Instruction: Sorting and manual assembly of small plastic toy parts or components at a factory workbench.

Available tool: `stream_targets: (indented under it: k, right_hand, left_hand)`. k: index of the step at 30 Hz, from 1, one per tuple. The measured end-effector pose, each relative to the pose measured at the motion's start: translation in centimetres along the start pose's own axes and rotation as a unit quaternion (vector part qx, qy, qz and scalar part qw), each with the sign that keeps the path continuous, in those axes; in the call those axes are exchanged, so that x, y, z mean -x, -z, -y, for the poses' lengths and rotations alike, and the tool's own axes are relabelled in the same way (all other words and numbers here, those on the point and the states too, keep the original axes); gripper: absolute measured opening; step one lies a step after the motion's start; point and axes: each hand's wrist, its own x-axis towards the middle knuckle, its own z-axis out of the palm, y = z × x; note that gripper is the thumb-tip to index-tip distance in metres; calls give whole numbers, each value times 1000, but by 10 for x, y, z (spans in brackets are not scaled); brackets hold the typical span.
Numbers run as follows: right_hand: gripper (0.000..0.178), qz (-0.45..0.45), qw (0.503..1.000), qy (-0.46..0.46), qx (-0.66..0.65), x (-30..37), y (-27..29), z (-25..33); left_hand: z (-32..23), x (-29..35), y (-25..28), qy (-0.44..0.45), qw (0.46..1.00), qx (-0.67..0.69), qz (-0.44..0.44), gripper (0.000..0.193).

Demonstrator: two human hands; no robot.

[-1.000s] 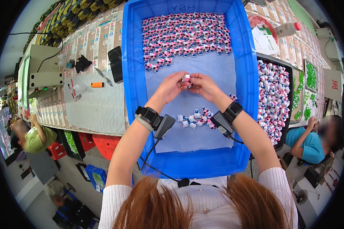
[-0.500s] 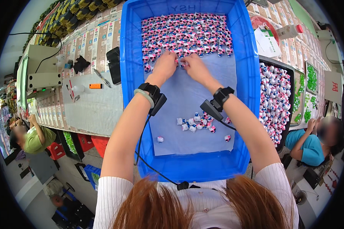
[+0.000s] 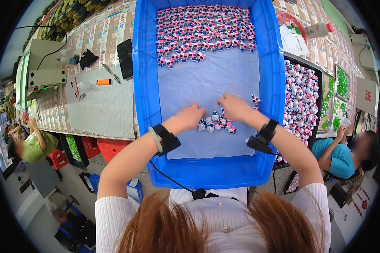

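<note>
In the head view, a small loose pile of white, pink and blue figurines (image 3: 215, 123) lies on the pale liner sheet (image 3: 207, 80) of a blue tub (image 3: 142, 90). At the pile's left edge is my left hand (image 3: 190, 116), fingers bent and a little apart, with nothing visible in them. My right hand (image 3: 237, 108) hovers at the pile's upper right, its fingers curled together; whatever they hold is hidden. Close rows of like figurines (image 3: 204, 29) fill the far end, the nearest row ending partway across. Two figurines (image 3: 256, 101) stand by the right wall.
Right of the tub is a black tray (image 3: 320, 90) heaped with figurines. The left bench carries a phone (image 3: 125, 60), an orange lighter-like object (image 3: 104, 82), and tweezers (image 3: 111, 73). A white bottle (image 3: 318, 30) stands far right. One co-worker (image 3: 40, 141) sits left, another (image 3: 335, 156) right.
Both hands have drawn back from the nearest row of figurines to the loose pile. The unfinished row's end shows uncovered. The whole scene has shifted slightly upward in view.
</note>
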Motion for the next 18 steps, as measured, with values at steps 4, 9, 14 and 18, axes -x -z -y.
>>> stream_targets:
  k: [4,9,14,18]
  right_hand:
    - [27,-51,995,-80,-12,9,-22,23]
    - [35,-33,989,-73,-127,-8,-24,-17]
    - [32,-38,796,-107,-594,-19,17,-27]
    - [32,-126,770,-81,-621,-40,44,-41]
  left_hand:
    - [-5,3,-25,-23,991,-97,-85,23]
    - [10,-16,-6,60,975,188,-99,22]
    - [24,-30,52,77,655,749,-65,26]
    - [19,-58,85,-17,863,432,-261,28]
